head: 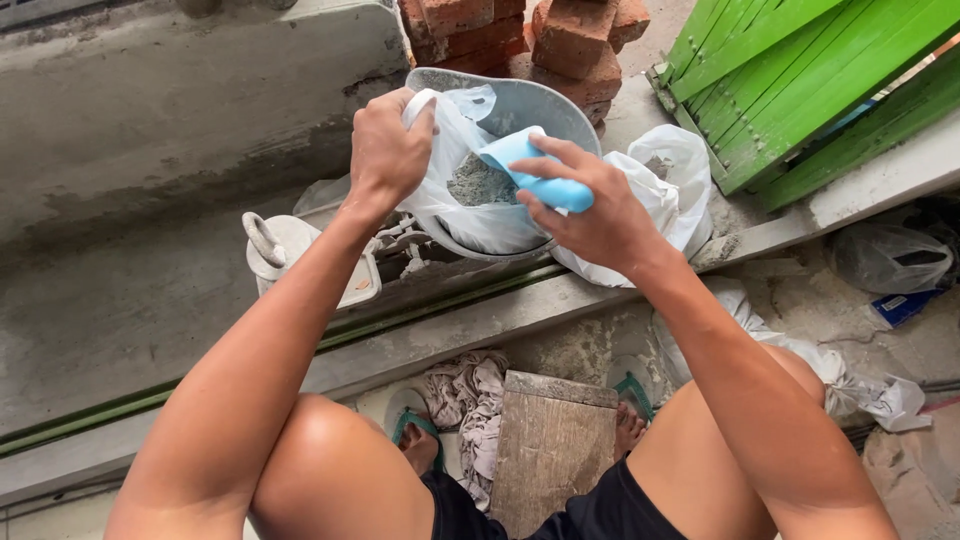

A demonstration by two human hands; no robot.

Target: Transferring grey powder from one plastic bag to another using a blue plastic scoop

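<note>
My left hand [387, 148] grips the rim of a clear plastic bag [470, 215], holding it up and open. Grey powder [478, 183] lies inside the bag. My right hand [590, 210] holds a light blue scoop [535, 170] by its handle, its cup end tilted into the bag's mouth. The bag rests in a grey metal bowl [540, 108] on a concrete ledge [150, 290]. My bare knees and dark shorts fill the bottom of the view.
A second white plastic bag [672, 190] lies right of the bowl. Red bricks [560, 35] are stacked behind it. Green wooden slats [800, 80] lean at upper right. A white jug [285, 250] lies at left. A wooden block [552, 445], rags and my sandalled feet are below.
</note>
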